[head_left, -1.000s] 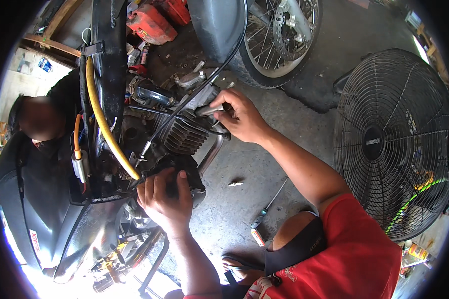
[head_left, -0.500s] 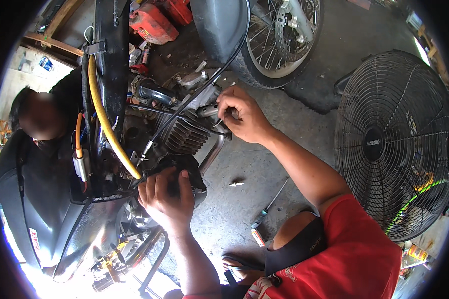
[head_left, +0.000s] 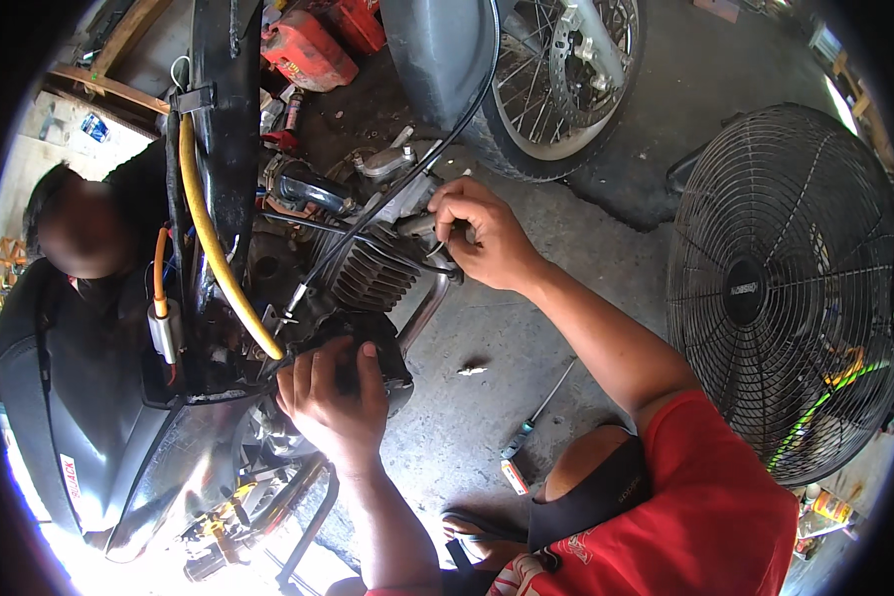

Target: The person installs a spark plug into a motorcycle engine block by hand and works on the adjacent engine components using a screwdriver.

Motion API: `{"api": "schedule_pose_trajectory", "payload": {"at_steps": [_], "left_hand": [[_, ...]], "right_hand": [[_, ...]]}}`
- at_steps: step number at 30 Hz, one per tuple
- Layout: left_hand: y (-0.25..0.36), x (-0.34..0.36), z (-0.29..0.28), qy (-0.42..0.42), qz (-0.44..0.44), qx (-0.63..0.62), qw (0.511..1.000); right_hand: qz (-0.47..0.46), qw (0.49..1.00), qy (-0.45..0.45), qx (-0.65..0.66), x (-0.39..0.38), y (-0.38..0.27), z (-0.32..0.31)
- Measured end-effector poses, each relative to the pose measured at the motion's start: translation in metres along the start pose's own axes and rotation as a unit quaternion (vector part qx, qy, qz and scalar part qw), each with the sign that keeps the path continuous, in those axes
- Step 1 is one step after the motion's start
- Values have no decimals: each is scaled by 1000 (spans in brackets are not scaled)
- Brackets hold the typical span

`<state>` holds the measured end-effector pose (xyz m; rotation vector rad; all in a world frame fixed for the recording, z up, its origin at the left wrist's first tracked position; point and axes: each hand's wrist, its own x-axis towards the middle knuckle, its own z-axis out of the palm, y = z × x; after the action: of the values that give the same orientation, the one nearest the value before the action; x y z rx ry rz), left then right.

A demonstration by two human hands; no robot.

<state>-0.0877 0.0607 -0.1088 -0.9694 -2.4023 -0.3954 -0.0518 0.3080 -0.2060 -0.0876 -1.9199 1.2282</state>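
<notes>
My right hand is closed, thumb against fingers, around the end of a tubular metal wrench set at the side of the motorcycle engine's finned cylinder. The fingers cover the wrench's outer end. Lower down, my left hand lies over a black engine cover with thumb and fingers apart; some fingertips are hidden against it. A black cable runs across the engine above both hands. Left of the cylinder, a yellow hose curves down toward my left hand.
A spark plug and a screwdriver lie on the concrete floor. At the right stands a large black fan. The spoked front wheel and red jerrycans are at the top. Another person is at the left beyond the frame.
My right fingers have shifted slightly around the wrench's end. The left hand stays in place on the black cover.
</notes>
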Motion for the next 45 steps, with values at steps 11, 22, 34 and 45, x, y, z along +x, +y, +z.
{"api": "schedule_pose_trajectory", "payload": {"at_steps": [11,22,34,45], "left_hand": [[5,2,-3,-2,-3,0,1000],[8,4,-3,0,-5,-1,1000],[59,14,-43,84,-69,-585,803],[38,18,-124,213,46,-600,770]], "right_hand": [[135,983,14,126,-15,13,7],[315,728,46,607,-70,74,6],[121,645,-122,745,-26,-89,3],[-41,875,-195,441,27,-221,-2]]}}
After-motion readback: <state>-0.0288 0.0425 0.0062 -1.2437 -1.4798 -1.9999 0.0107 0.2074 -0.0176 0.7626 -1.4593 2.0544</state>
